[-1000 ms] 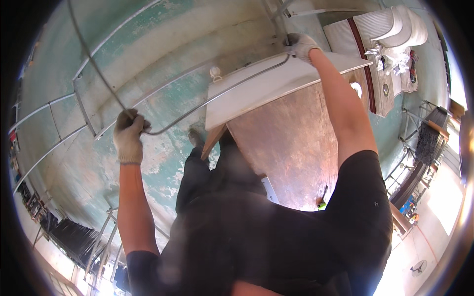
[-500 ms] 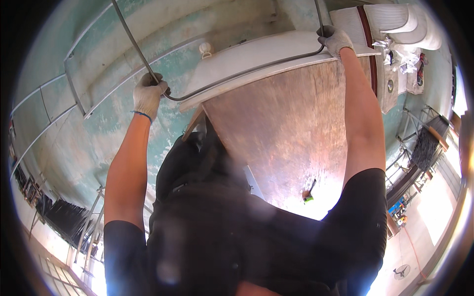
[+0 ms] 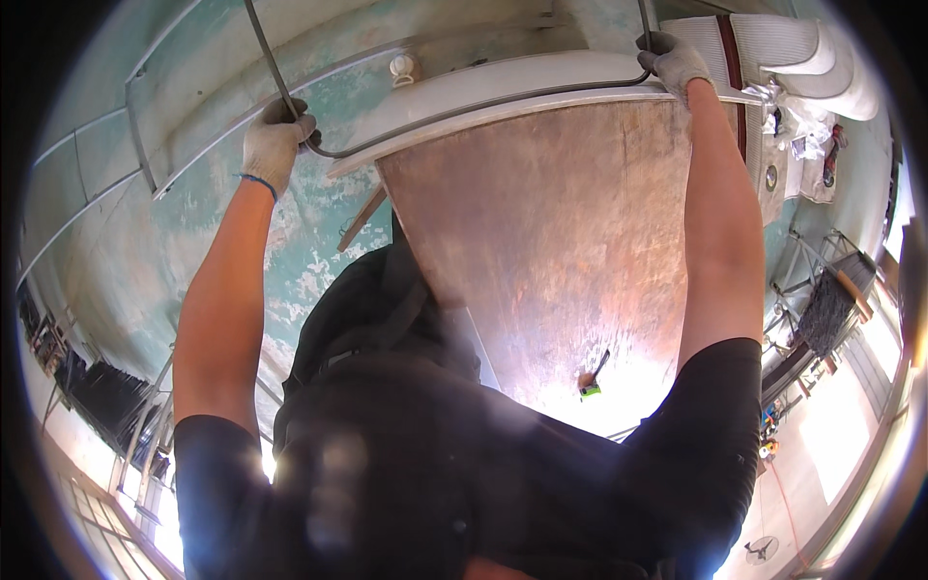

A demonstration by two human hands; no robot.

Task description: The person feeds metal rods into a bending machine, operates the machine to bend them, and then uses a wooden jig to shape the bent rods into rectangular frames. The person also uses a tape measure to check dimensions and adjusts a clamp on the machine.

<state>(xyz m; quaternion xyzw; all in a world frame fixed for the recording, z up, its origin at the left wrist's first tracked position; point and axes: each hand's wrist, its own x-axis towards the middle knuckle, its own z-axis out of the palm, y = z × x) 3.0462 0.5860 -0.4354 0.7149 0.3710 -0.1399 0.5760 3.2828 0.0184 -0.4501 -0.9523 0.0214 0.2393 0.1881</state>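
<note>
A dark metal tube (image 3: pixel 464 108), bent into a wide U, spans the far edge of a wooden tabletop (image 3: pixel 532 213). My left hand (image 3: pixel 278 145), in a pale work glove with dark fingertips, is closed round the tube at its left bend. At the right bend my right hand (image 3: pixel 677 66), gloved the same way, grips the upright leg. Both arms are stretched out ahead. The tube's two legs run off the top of the picture. I cannot tell whether its crossbar touches the pale board (image 3: pixel 541 75) along the table's far side.
A small green and black tool (image 3: pixel 590 389) lies on the tabletop in bright glare. Ribbed cream padding (image 3: pixel 788 43) is at the far right. Metal frames (image 3: pixel 140 145) stand at the left on a worn green floor (image 3: pixel 203 232). A dark rack (image 3: pixel 836 295) stands at the right.
Both hands still grip the tube. In the picture the left hand has shifted left and up, the right hand right and up, and the tube has risen slightly. The view of the table has shifted too.
</note>
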